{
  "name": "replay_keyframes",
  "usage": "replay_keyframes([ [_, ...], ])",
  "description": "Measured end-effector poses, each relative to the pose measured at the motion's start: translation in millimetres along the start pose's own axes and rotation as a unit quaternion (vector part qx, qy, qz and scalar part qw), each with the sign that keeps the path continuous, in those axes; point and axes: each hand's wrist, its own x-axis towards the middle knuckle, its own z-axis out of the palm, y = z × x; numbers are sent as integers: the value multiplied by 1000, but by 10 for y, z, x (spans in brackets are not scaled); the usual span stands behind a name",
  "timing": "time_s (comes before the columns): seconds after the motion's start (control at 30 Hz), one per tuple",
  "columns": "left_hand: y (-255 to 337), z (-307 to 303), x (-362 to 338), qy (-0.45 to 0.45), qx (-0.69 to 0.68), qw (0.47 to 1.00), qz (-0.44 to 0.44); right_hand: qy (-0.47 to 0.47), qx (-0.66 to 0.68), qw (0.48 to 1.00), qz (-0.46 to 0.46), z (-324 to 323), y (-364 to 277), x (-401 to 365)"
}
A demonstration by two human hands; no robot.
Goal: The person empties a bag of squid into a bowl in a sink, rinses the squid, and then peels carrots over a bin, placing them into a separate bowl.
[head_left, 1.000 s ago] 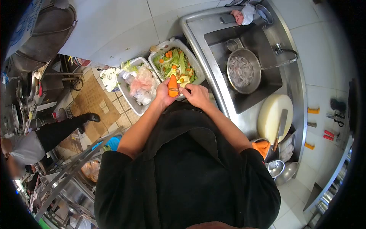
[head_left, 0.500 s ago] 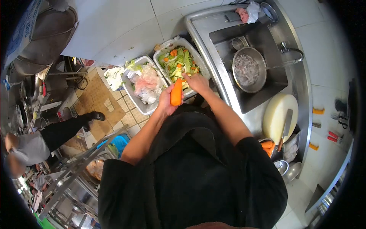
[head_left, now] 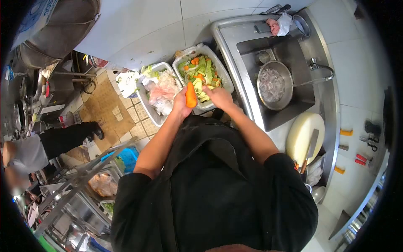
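Observation:
My left hand (head_left: pixel 180 103) is wrapped round a peeled-looking orange carrot (head_left: pixel 191 97), its narrow end pointing away from me. Just right of the carrot, my right hand (head_left: pixel 220 98) is closed, thumb and fingers drawn together; whatever they grip is too small or hidden to name. Both hands are over the near edge of a white bin (head_left: pixel 229 80) filled with green leaves, peelings and orange carrot pieces. Beside it on the left stands a second white bin (head_left: pixel 147 110) with crumpled plastic bags in it.
A steel sink (head_left: pixel 256 107) on the right holds a metal bowl (head_left: pixel 289 82) of pale pieces under running water. A knife (head_left: pixel 311 147) lies on a thick round cutting board (head_left: pixel 294 134). Left, another person (head_left: pixel 63 140) stands near metal racks (head_left: pixel 79 180).
The right hand has shifted slightly toward me and right, while the carrot's tip tilts left. My view has shifted a little, and the person on the left appears farther left.

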Motion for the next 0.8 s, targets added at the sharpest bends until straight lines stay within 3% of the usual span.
replay_keyframes([
  [0.03,-15,16,9,-2,-1,1000,4,-1,-38,998,-41,-1,-81,-110],
  [0.13,-45,118,-17,3,-11,1000,12,130,-43,978,-156,59,-161,-300],
  [0.33,-73,229,-118,35,-20,999,0,148,-60,973,-169,96,-143,-334],
  [0.43,-112,90,-157,6,30,1000,1,117,-83,987,-79,237,-48,20],
  [0.63,-51,348,-577,-15,59,998,3,118,-79,990,21,-255,-106,500],
  [0.8,24,198,-261,33,56,998,16,149,-86,985,-5,-342,-209,229],
])
